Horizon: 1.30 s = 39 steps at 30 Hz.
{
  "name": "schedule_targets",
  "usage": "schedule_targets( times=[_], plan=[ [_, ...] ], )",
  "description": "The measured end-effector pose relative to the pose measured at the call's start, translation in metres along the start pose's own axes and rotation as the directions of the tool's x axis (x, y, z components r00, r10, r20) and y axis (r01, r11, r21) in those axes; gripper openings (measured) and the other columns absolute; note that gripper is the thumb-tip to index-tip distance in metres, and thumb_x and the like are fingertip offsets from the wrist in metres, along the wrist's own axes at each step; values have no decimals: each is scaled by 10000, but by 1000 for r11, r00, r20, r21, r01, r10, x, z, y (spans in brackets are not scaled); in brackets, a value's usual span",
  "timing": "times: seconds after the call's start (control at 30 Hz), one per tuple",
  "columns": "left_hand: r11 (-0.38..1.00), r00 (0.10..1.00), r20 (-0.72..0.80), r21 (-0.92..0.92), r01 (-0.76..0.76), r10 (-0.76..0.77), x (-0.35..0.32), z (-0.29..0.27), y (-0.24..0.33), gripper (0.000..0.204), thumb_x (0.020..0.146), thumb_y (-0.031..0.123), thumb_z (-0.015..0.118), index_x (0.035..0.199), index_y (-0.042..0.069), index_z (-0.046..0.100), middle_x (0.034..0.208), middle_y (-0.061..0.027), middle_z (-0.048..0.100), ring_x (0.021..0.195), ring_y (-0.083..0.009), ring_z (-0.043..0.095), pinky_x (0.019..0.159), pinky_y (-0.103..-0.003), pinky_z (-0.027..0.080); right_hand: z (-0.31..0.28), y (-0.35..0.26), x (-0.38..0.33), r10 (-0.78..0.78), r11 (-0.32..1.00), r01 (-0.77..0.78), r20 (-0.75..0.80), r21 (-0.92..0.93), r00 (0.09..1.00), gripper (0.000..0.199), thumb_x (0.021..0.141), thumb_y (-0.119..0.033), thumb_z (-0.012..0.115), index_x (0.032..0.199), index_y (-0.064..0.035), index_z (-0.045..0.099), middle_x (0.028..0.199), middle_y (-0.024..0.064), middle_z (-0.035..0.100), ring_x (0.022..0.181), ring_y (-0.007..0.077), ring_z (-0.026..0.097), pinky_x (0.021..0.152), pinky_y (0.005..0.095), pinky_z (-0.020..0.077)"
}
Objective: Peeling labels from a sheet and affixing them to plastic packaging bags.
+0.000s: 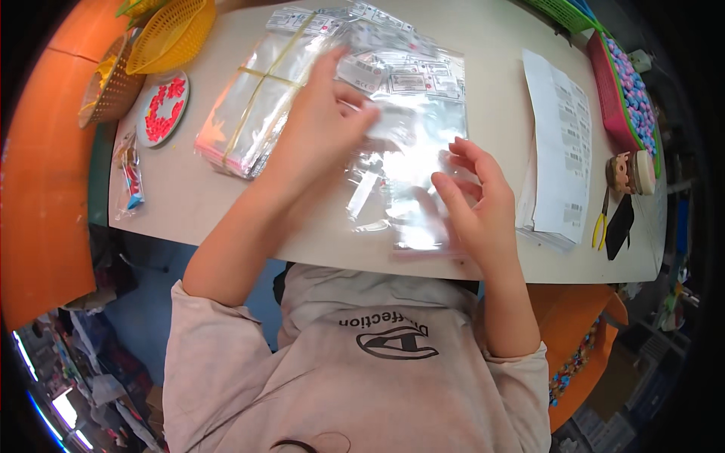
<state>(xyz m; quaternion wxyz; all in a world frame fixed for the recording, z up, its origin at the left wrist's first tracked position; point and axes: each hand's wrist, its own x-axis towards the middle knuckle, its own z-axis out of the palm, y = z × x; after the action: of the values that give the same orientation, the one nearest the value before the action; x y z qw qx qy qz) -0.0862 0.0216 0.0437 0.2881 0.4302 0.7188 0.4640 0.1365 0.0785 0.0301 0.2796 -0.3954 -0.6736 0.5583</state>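
Observation:
Several clear plastic bags point(427, 124) with printed labels at their far end lie overlapping on the table in front of me. Above their left side my left hand point(336, 109) is raised, thumb and fingers apart, close to a label point(359, 74). My right hand point(483, 200) hovers at the right edge of the bags, its fingers bent and spread; I see nothing gripped in it. Beside my left forearm lies a bundle of flat clear bags point(257, 102), tied crosswise with yellow bands. Glare on the plastic hides where single bags begin and end.
Right of the bags sits a stack of printed sheets point(559, 151). Farther right are a pink basket of beads point(615, 102), a jar point(630, 174), yellow-handled pliers point(600, 226) and a black item point(620, 226). At left are a plate point(155, 144) of red pieces, yellow baskets point(170, 38) and a small packet point(130, 177).

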Motion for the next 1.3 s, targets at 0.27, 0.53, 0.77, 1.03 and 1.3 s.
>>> schedule_targets(
  times=[0.27, 0.53, 0.77, 1.03, 1.3],
  plan=[
    [385, 736, -60, 879, -281, 674, 8, -2, -2, 573, 806, 51, 701, 1342, 88, 501, 1045, -140, 651, 940, -300, 634, 800, -378, 518, -93, 14, 5, -493, 501, 110, -178, -859, 852, 442, 855, -145, 707, 1251, 11, 588, 1337, 170, 560, 1183, 317, 569, 967, 386, 473],
    [967, 858, 481, 73, -244, 181, 10, 81, 67, 623, 830, 413, 720, 1181, -87, 601, 1044, -235, 668, 937, -284, 676, 818, -357, 545, -101, 24, -6, -288, 615, -43, -274, -788, 918, 312, 932, -154, 590, 1183, 26, 632, 1171, 237, 638, 1024, 358, 647, 866, 415, 504],
    [727, 737, 675, -492, 479, -29, 26, 138, 52, 451, 908, 264, 642, 1173, -95, 580, 1092, -198, 645, 948, -271, 660, 825, -371, 558, -59, -3, -18, -278, 924, 193, -235, -331, 931, 246, 961, -120, 595, 1132, 42, 668, 972, 134, 713, 921, 108, 626, 831, 252, 484],
    [642, 761, 627, -517, 566, -166, 28, 129, 36, 396, 975, 159, 520, 1289, -80, 481, 1190, -202, 609, 1015, -280, 657, 808, -399, 570, -96, 11, -16, -445, 696, 354, 11, -624, 895, 417, 717, -58, 795, 1113, -4, 675, 1101, 89, 640, 1049, 235, 588, 878, 315, 483],
    [610, 694, 719, -568, 553, 41, 17, 119, 37, 471, 847, 29, 677, 1280, -64, 516, 1211, -193, 605, 1107, -252, 613, 957, -378, 500, -89, 27, -4, -486, 729, 417, 18, -543, 874, 312, 701, -62, 791, 994, -6, 701, 1018, 86, 620, 961, 256, 575, 813, 345, 489]
  ],
)
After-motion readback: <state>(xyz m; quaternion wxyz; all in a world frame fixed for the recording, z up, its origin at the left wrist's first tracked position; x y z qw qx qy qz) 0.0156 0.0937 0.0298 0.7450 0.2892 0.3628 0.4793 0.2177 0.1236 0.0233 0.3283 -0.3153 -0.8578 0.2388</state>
